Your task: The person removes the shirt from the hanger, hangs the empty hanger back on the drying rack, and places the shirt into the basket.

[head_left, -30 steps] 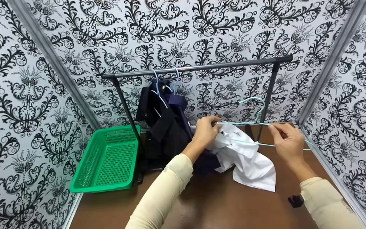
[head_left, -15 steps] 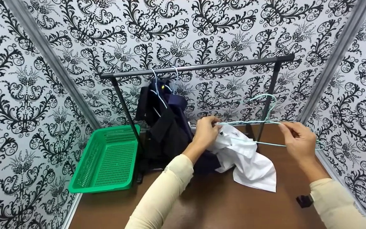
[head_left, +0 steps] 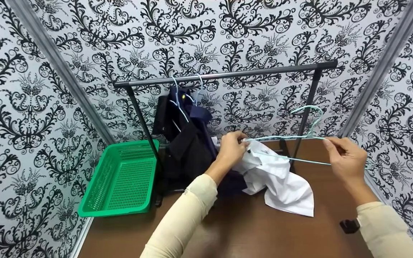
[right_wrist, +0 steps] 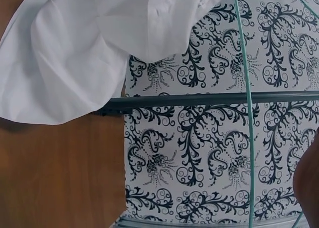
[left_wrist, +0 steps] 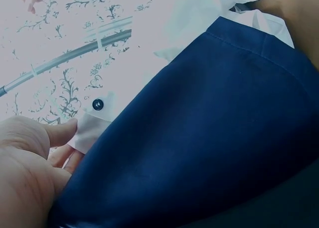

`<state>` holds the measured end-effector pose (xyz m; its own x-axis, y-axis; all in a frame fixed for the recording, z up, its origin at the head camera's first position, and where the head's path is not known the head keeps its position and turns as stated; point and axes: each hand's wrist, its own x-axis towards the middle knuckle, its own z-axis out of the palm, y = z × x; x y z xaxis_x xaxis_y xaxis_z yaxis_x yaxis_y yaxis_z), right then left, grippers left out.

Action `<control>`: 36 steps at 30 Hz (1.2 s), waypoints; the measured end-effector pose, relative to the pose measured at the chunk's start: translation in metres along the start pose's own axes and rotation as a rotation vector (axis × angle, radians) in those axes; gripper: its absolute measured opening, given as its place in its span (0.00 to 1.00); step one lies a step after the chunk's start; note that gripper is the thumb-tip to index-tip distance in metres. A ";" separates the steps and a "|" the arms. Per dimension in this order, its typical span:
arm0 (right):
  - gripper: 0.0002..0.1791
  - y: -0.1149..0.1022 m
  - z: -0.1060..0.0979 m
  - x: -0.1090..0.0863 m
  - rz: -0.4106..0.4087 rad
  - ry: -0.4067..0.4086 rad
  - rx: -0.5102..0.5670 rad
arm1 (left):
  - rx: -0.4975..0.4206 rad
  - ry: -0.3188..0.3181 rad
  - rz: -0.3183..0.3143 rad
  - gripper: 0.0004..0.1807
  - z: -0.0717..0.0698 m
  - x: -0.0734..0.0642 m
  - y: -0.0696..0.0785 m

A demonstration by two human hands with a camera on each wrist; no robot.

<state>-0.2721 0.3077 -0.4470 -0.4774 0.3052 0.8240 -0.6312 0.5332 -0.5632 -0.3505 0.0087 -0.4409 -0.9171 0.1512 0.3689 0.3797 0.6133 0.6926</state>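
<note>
My left hand [head_left: 231,148] pinches the edge of a white shirt [head_left: 289,197]. In the left wrist view, a dark button [left_wrist: 98,104] shows on the cloth just above the thumb. A mint-green wire hanger [head_left: 278,137] stretches from beside my left fingers to my right hand [head_left: 348,157], which pinches its upper arm just right of the hook. The hanger's left end lies at the shirt and is partly hidden there. Its lower wire crosses in front of the white cloth. The rest of the shirt hangs crumpled down toward the table.
A black clothes rack [head_left: 256,73] stands behind. Black [head_left: 188,154] and navy garments [head_left: 201,114] hang at its left on light-coloured hangers. Navy cloth [left_wrist: 199,123] fills much of the left wrist view. A green basket [head_left: 120,213] sits left on the brown table [head_left: 264,236].
My right hand has moved to the right, drawing the hanger and its hook the same way. My left hand and the shirt have stayed nearly in place.
</note>
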 end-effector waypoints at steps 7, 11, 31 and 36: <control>0.04 0.002 -0.006 0.005 -0.004 0.033 0.005 | 0.006 0.014 -0.004 0.09 -0.005 -0.001 -0.003; 0.03 0.001 -0.011 0.008 0.027 0.082 0.024 | 0.017 0.030 -0.019 0.10 -0.005 -0.003 -0.006; 0.05 0.006 -0.002 0.012 0.079 0.042 -0.108 | 0.076 -0.043 -0.018 0.07 -0.001 -0.009 -0.007; 0.08 0.004 0.005 0.017 0.077 0.002 -0.132 | 0.047 -0.050 -0.020 0.06 0.001 -0.015 -0.006</control>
<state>-0.2853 0.3111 -0.4358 -0.5200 0.3513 0.7786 -0.5069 0.6068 -0.6123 -0.3387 0.0040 -0.4514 -0.9299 0.1763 0.3227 0.3560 0.6520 0.6694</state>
